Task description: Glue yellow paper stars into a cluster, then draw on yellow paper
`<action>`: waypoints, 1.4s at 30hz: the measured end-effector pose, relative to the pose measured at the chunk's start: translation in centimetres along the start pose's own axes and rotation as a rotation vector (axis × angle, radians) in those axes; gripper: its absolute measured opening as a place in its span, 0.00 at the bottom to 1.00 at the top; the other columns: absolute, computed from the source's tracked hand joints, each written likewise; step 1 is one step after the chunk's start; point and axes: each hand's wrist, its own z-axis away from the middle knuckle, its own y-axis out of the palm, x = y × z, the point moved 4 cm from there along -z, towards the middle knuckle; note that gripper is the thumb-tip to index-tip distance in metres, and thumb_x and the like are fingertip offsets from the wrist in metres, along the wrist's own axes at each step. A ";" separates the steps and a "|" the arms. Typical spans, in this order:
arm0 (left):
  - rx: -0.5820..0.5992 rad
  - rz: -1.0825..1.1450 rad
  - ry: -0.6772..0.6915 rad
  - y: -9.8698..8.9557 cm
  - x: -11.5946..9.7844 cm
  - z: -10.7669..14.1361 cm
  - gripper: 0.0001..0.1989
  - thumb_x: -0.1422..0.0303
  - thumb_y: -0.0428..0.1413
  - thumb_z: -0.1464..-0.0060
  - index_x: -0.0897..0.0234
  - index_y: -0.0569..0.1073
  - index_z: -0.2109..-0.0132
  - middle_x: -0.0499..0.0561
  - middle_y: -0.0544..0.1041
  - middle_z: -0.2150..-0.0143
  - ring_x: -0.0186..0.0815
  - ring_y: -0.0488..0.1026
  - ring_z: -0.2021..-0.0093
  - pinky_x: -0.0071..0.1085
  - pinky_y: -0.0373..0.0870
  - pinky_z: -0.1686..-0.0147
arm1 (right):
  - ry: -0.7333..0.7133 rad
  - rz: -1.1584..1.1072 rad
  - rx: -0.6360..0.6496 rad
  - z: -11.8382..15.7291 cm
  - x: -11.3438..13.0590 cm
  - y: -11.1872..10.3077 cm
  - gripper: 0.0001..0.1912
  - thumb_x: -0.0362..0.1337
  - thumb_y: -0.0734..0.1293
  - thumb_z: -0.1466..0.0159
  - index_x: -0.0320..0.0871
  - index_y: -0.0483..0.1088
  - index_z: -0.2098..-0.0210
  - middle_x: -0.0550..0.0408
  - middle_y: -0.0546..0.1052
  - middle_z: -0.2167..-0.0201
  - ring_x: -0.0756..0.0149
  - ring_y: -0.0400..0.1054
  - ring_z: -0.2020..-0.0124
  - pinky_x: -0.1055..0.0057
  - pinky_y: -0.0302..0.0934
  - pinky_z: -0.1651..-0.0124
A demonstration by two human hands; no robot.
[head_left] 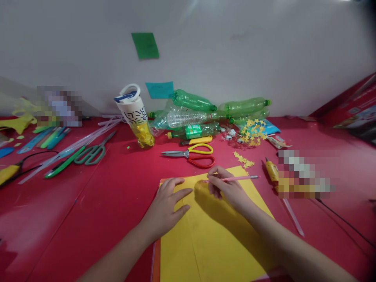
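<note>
Yellow paper sheets [217, 239] lie at the front centre, with an orange edge showing at their left. My left hand [169, 207] rests at the upper left of the yellow paper, fingers spread, holding nothing. Over the upper part of the same paper, my right hand [226, 188] grips a pink pencil [241, 178], its tip pointing left and its eraser end right. Just beyond the paper lie scissors [188, 154] with one yellow and one red handle. A small pile of yellow paper stars [243, 159] sits near the paper's top edge.
Green plastic bottles [194, 101] lie against the wall, beside a white patterned cup [132, 111]. More yellow stars [252, 132] stand right of them. Grey-green scissors [92, 153], a green cutter [64, 163] and clear sticks lie left. A yellow glue gun [272, 170] with a cable is right.
</note>
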 end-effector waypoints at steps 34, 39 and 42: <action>0.007 0.021 -0.052 -0.2 -0.4 0.0 0.16 0.66 0.55 0.49 0.56 0.68 0.52 0.52 0.59 0.43 0.44 0.54 0.42 0.44 0.55 0.44 | -0.098 0.215 0.044 1.9 -2.5 2.0 0.05 0.33 0.63 0.45 0.41 0.64 0.78 0.60 0.67 0.81 0.72 0.58 0.79 0.76 0.52 0.77; 0.002 0.021 -0.059 -0.3 -0.4 0.0 0.16 0.66 0.55 0.50 0.55 0.68 0.52 0.52 0.59 0.43 0.44 0.54 0.42 0.44 0.55 0.44 | -0.093 0.258 0.062 1.8 -2.0 2.0 0.06 0.32 0.63 0.45 0.42 0.64 0.77 0.60 0.68 0.81 0.72 0.59 0.79 0.77 0.52 0.77; 0.002 0.018 -0.059 -0.3 -0.3 0.0 0.17 0.66 0.55 0.50 0.55 0.69 0.51 0.51 0.59 0.43 0.44 0.54 0.42 0.45 0.55 0.44 | -0.101 0.312 0.044 1.6 -1.8 1.9 0.06 0.33 0.63 0.44 0.42 0.64 0.77 0.59 0.69 0.81 0.72 0.60 0.79 0.77 0.53 0.77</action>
